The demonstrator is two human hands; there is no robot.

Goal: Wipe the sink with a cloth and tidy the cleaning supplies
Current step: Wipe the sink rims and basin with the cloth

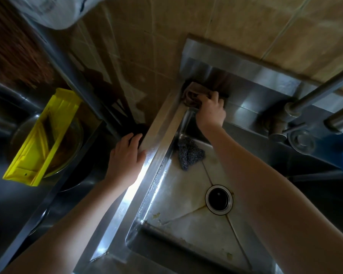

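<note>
Steel sink (food-flecked) holds a scouring pad; brown cloth on its rim

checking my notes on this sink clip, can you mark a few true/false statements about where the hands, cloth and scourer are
1. The right hand grips the cloth at the far corner of the sink. True.
2. The left hand holds the scourer. False: it rests on the sink's left rim, and the scourer lies in the basin.
3. The cloth covers the drain. False: the drain is uncovered; the cloth is up at the far corner.
4. A yellow tray sits to the left of the sink. True.
</note>
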